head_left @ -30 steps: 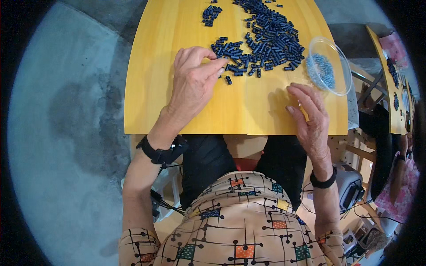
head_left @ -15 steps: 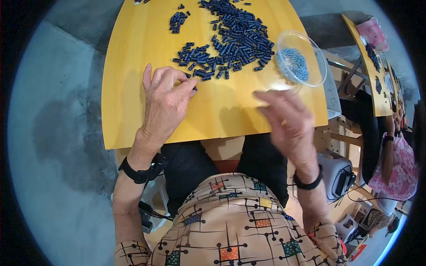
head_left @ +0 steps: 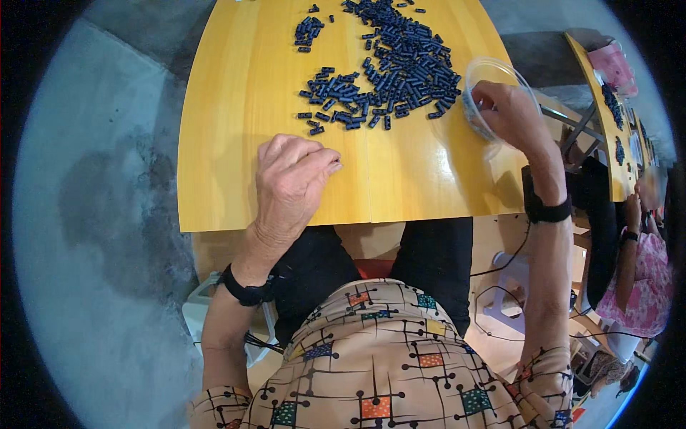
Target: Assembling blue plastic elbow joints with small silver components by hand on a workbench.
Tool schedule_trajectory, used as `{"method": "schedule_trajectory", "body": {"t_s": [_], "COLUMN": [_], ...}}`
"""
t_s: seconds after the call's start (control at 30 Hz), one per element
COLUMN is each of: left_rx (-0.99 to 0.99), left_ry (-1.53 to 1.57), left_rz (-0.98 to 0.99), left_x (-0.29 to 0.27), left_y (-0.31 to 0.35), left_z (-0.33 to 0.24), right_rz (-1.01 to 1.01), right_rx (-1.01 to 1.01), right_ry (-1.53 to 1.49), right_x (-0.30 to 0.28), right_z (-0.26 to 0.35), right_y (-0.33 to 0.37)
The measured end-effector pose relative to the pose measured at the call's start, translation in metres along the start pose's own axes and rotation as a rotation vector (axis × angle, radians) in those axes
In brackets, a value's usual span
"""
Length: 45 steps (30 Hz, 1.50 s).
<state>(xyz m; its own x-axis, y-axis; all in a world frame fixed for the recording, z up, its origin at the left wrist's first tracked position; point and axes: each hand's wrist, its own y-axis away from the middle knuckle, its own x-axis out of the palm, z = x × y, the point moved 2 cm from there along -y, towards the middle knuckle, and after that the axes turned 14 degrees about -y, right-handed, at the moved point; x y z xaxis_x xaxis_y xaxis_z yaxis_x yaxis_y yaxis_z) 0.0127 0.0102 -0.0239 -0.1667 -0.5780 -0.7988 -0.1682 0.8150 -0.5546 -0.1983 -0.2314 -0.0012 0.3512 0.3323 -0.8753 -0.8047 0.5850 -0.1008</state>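
Note:
A large heap of small dark blue tube-shaped pieces (head_left: 400, 64) lies on the yellow wooden table (head_left: 236, 143), with a small separate cluster (head_left: 307, 28) at the far left. My left hand (head_left: 293, 179) rests on the table just short of the heap, fingers curled and thumb pressed to the forefinger, with nothing visible in it. My right hand (head_left: 507, 107) is over a clear plastic bowl (head_left: 493, 66) at the table's right edge. Its fingers are bunched and point down into the bowl, hiding what they hold. Both wrists wear black bands.
The table's near edge (head_left: 321, 218) runs across my lap. A grey concrete floor (head_left: 93, 214) lies to the left. At the right stands another yellow table (head_left: 607, 86) with dark pieces, and a person in pink (head_left: 643, 279) sits beside it.
My right hand lifted off the table's near right part and moved up to the bowl. My left hand drew back from the heap's edge and curled its fingers.

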Motion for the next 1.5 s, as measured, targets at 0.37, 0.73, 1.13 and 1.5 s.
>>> {"method": "schedule_trajectory", "body": {"t_s": [0.37, 0.73, 1.13, 1.5], "left_rx": [-0.36, -0.417, -0.522, -0.52], "left_ry": [0.502, 0.531, 0.663, 0.937], "left_rz": [0.008, 0.046, 0.035, 0.092], "left_x": [0.009, 0.008, 0.005, -0.014], "left_y": [0.008, 0.009, 0.014, 0.004], "left_z": [0.008, 0.011, 0.01, -0.025], "right_rz": [-0.048, -0.254, -0.075, 0.107], "right_rx": [0.17, 0.278, 0.227, 0.27], "right_ry": [-0.143, -0.743, -1.778, -1.904], "right_x": [-0.014, -0.022, 0.009, 0.056], "right_z": [0.0, 0.008, 0.08, 0.12], "right_y": [0.004, 0.013, 0.042, 0.046]}}
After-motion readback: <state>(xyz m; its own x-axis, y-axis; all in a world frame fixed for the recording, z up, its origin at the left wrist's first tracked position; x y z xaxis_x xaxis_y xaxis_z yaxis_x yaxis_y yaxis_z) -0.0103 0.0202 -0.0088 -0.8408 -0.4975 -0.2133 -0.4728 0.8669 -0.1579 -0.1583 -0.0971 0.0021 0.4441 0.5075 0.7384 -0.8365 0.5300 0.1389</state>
